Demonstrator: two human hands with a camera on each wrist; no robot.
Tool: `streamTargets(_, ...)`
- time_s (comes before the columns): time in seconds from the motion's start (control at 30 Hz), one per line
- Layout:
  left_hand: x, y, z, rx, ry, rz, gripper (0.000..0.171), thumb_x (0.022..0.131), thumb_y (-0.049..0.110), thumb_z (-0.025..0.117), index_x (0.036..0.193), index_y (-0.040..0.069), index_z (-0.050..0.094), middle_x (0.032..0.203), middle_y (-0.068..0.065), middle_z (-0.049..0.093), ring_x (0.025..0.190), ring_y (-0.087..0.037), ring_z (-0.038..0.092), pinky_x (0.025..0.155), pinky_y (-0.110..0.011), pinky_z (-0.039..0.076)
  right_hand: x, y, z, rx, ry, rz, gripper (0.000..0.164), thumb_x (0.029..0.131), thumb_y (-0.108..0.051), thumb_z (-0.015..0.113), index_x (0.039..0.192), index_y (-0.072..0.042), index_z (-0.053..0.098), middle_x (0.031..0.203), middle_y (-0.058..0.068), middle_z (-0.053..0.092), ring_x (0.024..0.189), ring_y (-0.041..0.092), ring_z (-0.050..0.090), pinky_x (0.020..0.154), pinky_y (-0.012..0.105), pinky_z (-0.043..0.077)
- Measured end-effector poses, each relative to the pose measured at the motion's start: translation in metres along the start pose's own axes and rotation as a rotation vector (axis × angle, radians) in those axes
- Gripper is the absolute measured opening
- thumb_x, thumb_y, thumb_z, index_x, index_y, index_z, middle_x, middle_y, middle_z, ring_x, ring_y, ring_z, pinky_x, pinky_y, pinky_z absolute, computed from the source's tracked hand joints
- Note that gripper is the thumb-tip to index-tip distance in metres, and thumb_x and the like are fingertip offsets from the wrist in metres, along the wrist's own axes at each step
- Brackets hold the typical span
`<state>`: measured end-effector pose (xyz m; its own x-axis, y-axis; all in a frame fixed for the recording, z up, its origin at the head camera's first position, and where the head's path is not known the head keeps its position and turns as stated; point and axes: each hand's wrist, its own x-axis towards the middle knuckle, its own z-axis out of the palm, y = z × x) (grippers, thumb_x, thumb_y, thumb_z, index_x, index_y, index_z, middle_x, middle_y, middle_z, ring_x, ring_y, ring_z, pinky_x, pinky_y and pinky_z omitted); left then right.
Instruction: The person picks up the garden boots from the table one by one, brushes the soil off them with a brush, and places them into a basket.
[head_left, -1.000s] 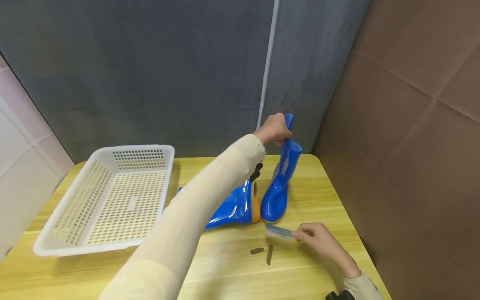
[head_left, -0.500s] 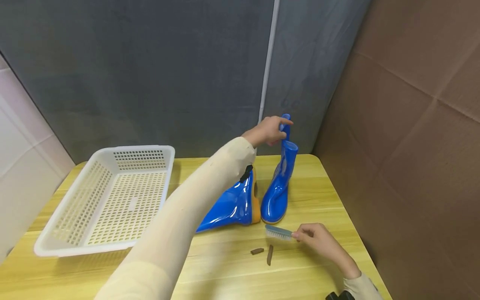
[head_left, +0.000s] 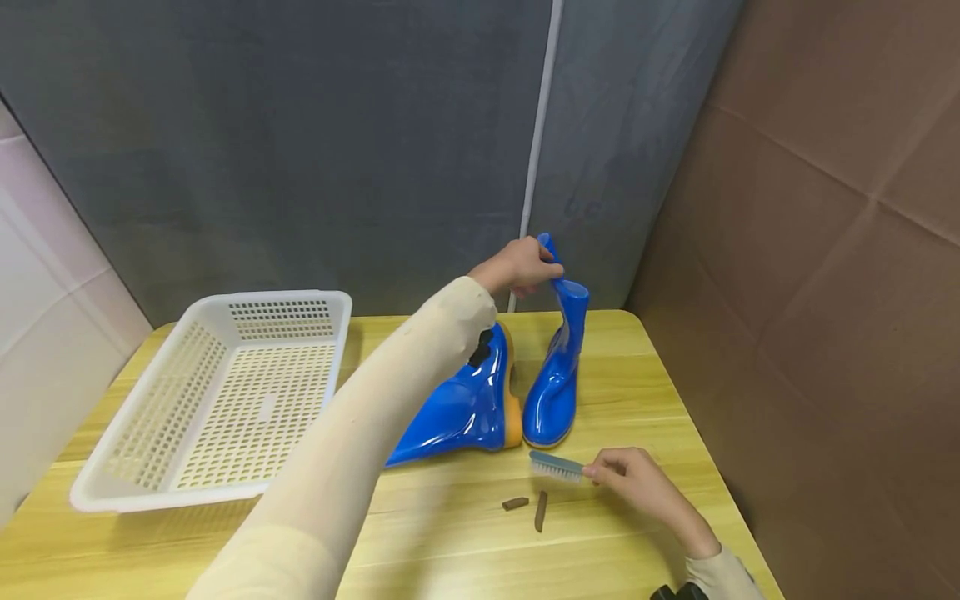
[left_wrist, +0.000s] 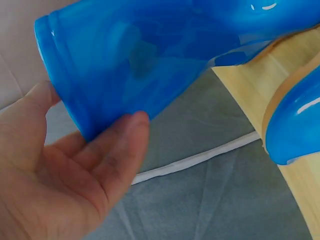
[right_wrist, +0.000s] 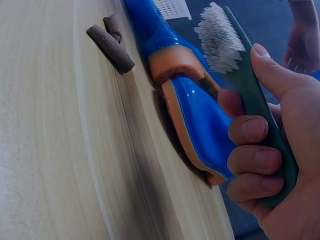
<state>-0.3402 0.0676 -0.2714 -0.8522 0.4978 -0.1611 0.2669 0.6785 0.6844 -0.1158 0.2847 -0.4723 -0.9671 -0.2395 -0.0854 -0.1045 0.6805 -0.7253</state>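
A glossy blue rain boot (head_left: 557,392) stands upright on the wooden table. My left hand (head_left: 521,265) grips its upper rim; in the left wrist view the thumb lies at the edge of the shaft (left_wrist: 125,60) and the other fingers lie against its side. Beside it a second blue boot (head_left: 468,408) with an orange sole lies on its side, partly hidden behind my left forearm. My right hand (head_left: 641,483) holds a scrub brush (right_wrist: 255,95) by its dark green handle, fingers curled round it. The white bristles (head_left: 553,472) face down, just in front of the upright boot's toe.
Two brown stick-like pieces (head_left: 540,511) lie on the table (head_left: 600,550) near the brush. To the left stands a white plastic basket (head_left: 341,350) with perforated walls. A grey curtain (head_left: 337,167) hangs behind the table, and a brown one (head_left: 825,292) on the right.
My left hand has shifted left along the boot's rim, its index finger straightening, then bending again. The boot's top has leaned slightly left. My right hand and the brush have barely moved.
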Motion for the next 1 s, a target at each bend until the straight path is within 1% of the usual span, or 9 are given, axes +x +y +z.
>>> streamTargets(0.17, -0.002, -0.003, -0.003, 0.023, 0.008, -0.102, 0.068, 0.090, 0.057, 0.063, 0.130, 0.002, 0.058, 0.122, -0.016, 0.065, 0.091, -0.024, 0.072, 0.069, -0.032, 0.063, 0.000, 0.002, 0.000, 0.001, -0.001, -0.003, 0.034, 0.094, -0.042, 0.063, 0.078, -0.013, 0.069, 0.069, -0.009, 0.053, 0.060, 0.001, 0.040, 0.052, 0.018, 0.035)
streamTargets(0.3, -0.003, -0.006, -0.005, -0.049, -0.038, -0.114, 0.076, 0.088, 0.058, 0.065, 0.135, 0.000, 0.053, 0.128, -0.018, 0.063, 0.092, -0.025, 0.074, 0.066, -0.030, 0.062, 0.000, 0.002, -0.001, 0.008, -0.006, 0.000, 0.034, 0.094, -0.042, 0.063, 0.078, -0.012, 0.069, 0.069, -0.008, 0.054, 0.060, 0.001, 0.040, 0.052, 0.018, 0.036)
streamTargets(0.43, -0.002, -0.010, -0.005, -0.206, -0.125, -0.105, 0.084, 0.090, 0.049, 0.067, 0.150, 0.000, 0.034, 0.129, -0.022, 0.062, 0.100, -0.030, 0.074, 0.082, -0.037, 0.062, 0.000, 0.001, -0.001, 0.010, -0.006, -0.012, 0.034, 0.094, -0.041, 0.064, 0.078, -0.011, 0.068, 0.071, -0.006, 0.056, 0.061, 0.001, 0.041, 0.052, 0.018, 0.036)
streamTargets(0.53, -0.002, -0.011, -0.005, -0.326, -0.212, -0.119, 0.086, 0.093, 0.041, 0.066, 0.156, 0.003, 0.021, 0.121, -0.021, 0.067, 0.096, -0.028, 0.075, 0.093, -0.041, 0.059, 0.001, 0.001, -0.001, 0.006, -0.002, -0.014, 0.035, 0.094, -0.041, 0.064, 0.077, -0.011, 0.068, 0.070, -0.006, 0.056, 0.061, 0.001, 0.041, 0.052, 0.018, 0.035)
streamTargets(0.6, -0.002, -0.013, -0.005, -0.393, -0.270, -0.131, 0.086, 0.095, 0.036, 0.065, 0.158, 0.006, 0.013, 0.118, -0.020, 0.069, 0.089, -0.025, 0.076, 0.096, -0.042, 0.057, 0.001, 0.002, -0.001, -0.001, -0.003, -0.012, 0.034, 0.094, -0.040, 0.064, 0.077, -0.011, 0.068, 0.070, -0.006, 0.056, 0.061, 0.001, 0.041, 0.052, 0.018, 0.035)
streamTargets(0.7, -0.002, -0.015, -0.004, -0.489, -0.343, -0.139, 0.089, 0.097, 0.028, 0.063, 0.160, 0.011, 0.002, 0.117, -0.020, 0.071, 0.083, -0.021, 0.076, 0.093, -0.039, 0.059, 0.002, 0.003, -0.002, -0.001, -0.006, 0.000, 0.034, 0.094, -0.041, 0.064, 0.077, -0.012, 0.068, 0.070, -0.005, 0.056, 0.060, 0.001, 0.041, 0.052, 0.018, 0.036)
streamTargets(0.77, -0.003, -0.017, -0.003, -0.541, -0.367, -0.142, 0.090, 0.097, 0.023, 0.063, 0.160, 0.013, -0.001, 0.117, -0.020, 0.071, 0.083, -0.021, 0.076, 0.087, -0.036, 0.060, 0.002, 0.003, -0.002, 0.002, -0.009, 0.004, 0.034, 0.094, -0.042, 0.064, 0.077, -0.012, 0.068, 0.070, -0.005, 0.056, 0.061, 0.001, 0.041, 0.052, 0.018, 0.036)
streamTargets(0.87, -0.003, -0.020, -0.001, -0.603, -0.381, -0.145, 0.092, 0.096, 0.015, 0.064, 0.160, 0.014, -0.002, 0.118, -0.021, 0.070, 0.086, -0.023, 0.076, 0.082, -0.033, 0.061, 0.003, 0.003, -0.003, 0.007, -0.010, 0.005, 0.035, 0.094, -0.043, 0.063, 0.078, -0.012, 0.069, 0.070, -0.006, 0.056, 0.061, 0.002, 0.042, 0.053, 0.018, 0.037)
streamTargets(1.0, -0.004, -0.026, 0.002, -0.668, -0.371, -0.146, 0.092, 0.096, 0.007, 0.063, 0.160, 0.015, -0.002, 0.122, -0.021, 0.068, 0.088, -0.024, 0.076, 0.084, -0.034, 0.061, 0.004, 0.003, -0.003, 0.006, -0.011, 0.002, 0.036, 0.094, -0.044, 0.063, 0.078, -0.012, 0.069, 0.071, -0.008, 0.055, 0.061, 0.002, 0.041, 0.052, 0.018, 0.036)
